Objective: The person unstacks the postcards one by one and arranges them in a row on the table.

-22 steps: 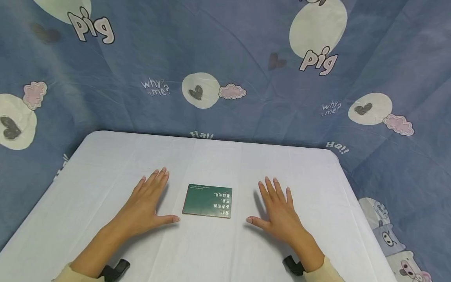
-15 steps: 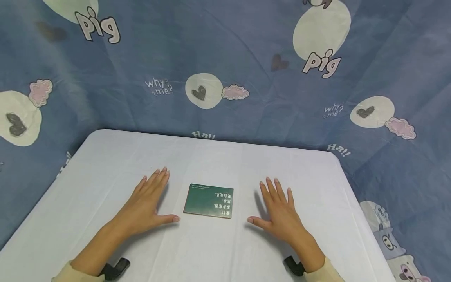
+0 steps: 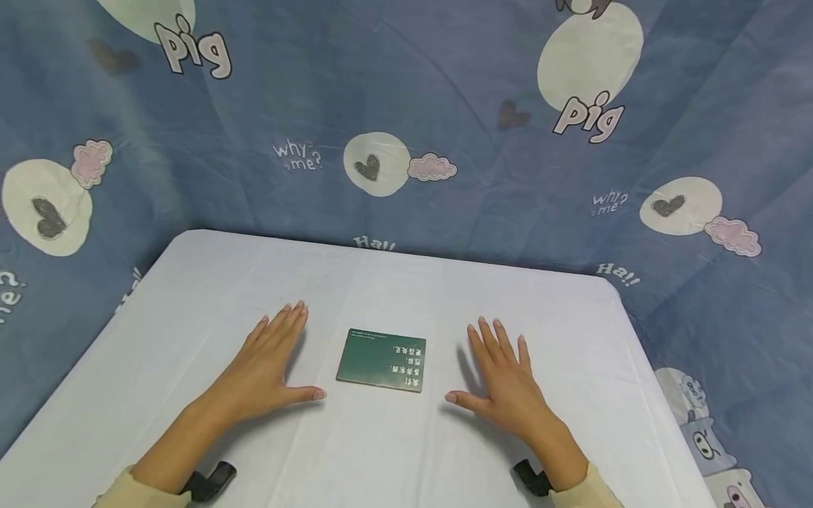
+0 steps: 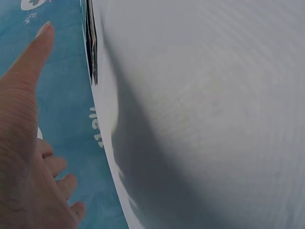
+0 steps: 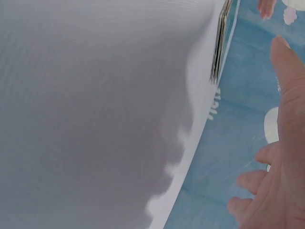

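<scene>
Hovering over desk (image 3: 362,451) with left hand (image 3: 263,370) and right hand (image 3: 508,391) both released, straight-fingered; flanking green book (image 3: 375,360) lying flat between them, nearer left hand.

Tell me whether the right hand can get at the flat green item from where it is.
Probably yes: the right hand holds nothing, the flat green item lies on the white tabletop to its left, and nothing shows between them. The left hand is on the far side.
</scene>
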Tool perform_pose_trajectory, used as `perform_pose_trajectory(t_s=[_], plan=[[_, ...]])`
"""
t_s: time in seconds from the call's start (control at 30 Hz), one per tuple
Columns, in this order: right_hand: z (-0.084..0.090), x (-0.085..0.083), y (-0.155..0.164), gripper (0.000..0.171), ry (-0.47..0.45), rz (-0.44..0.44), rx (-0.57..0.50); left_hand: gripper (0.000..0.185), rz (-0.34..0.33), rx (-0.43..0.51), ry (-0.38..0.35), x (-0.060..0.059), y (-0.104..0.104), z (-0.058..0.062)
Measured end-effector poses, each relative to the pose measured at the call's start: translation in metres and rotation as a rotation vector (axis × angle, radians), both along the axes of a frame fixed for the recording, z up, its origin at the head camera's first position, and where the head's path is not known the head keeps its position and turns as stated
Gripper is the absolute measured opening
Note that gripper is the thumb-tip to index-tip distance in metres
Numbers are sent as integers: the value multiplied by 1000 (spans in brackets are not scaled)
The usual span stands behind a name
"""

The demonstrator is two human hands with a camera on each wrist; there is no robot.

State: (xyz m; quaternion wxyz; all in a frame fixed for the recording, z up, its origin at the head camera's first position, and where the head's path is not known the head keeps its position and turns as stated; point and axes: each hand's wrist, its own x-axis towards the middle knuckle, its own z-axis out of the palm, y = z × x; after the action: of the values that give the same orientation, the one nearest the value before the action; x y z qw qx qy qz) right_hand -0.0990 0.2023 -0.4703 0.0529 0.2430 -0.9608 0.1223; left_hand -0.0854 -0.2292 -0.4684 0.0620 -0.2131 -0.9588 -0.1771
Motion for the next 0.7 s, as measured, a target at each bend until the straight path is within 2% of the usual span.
perform_pose_trajectory(t_s=[0.47,0.7], plan=[[-1,-3,-7,123,24,66,-25,135,-41,10,-29,-3,7,0],[1,-5,-9,125,-7,86,-37,135,-62,16,-26,-5,11,0]])
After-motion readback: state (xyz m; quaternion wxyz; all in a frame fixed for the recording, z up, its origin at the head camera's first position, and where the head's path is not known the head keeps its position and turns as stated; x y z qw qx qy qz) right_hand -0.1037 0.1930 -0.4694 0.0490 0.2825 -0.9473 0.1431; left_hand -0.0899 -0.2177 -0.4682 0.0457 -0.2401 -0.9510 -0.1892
